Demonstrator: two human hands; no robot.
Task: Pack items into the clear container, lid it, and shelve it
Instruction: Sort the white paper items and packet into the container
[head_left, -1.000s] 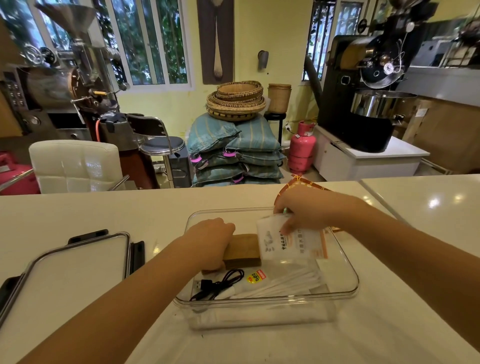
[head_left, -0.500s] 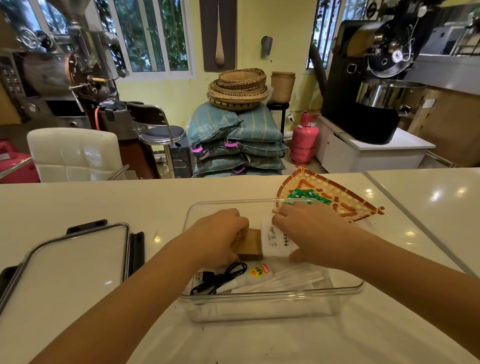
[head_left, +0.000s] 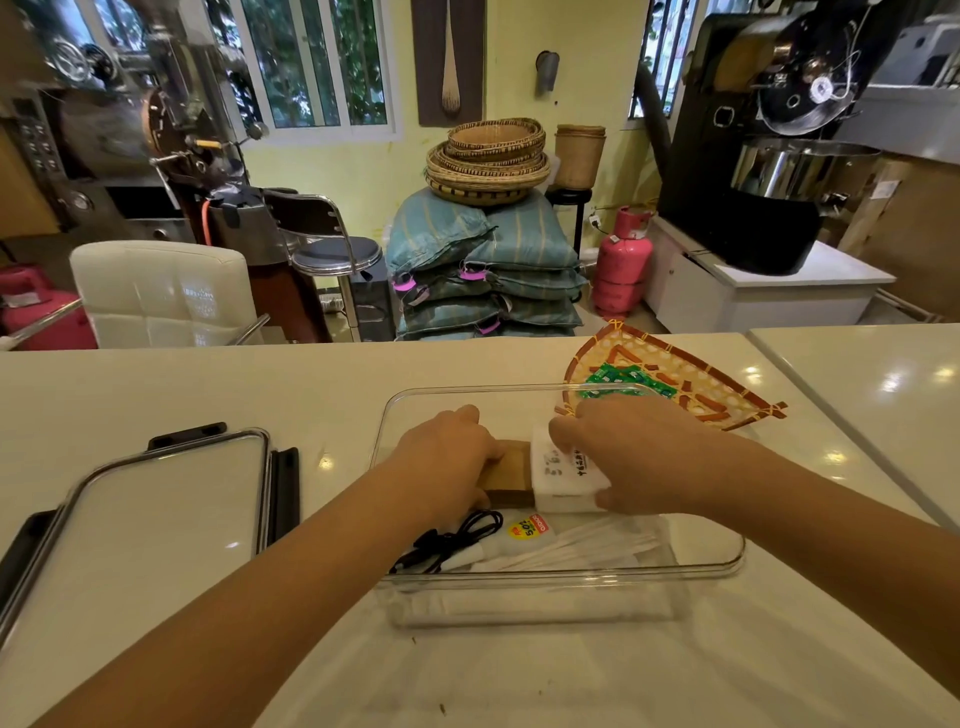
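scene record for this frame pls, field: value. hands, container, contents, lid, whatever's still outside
left hand: inside container, resting on brown block
right hand: on white packet, beside the block
container: clear, open, on white counter
other contents: black cable, white straws
lid: off, on counter left of container
outside: woven tray with green packets, behind container

The clear rectangular plastic container (head_left: 722, 564) sits open on the white bench (head_left: 156, 384). Inside lie a brown wooden block (head_left: 511, 470), a white printed packet (head_left: 558, 480) touching its right end, a coiled black cable (head_left: 452, 540), a small tube with a yellow label (head_left: 522, 532) and a bundle of white sticks (head_left: 587, 551) along the near wall. The clear flat lid with black clasps (head_left: 156, 514) lies well apart to the left.
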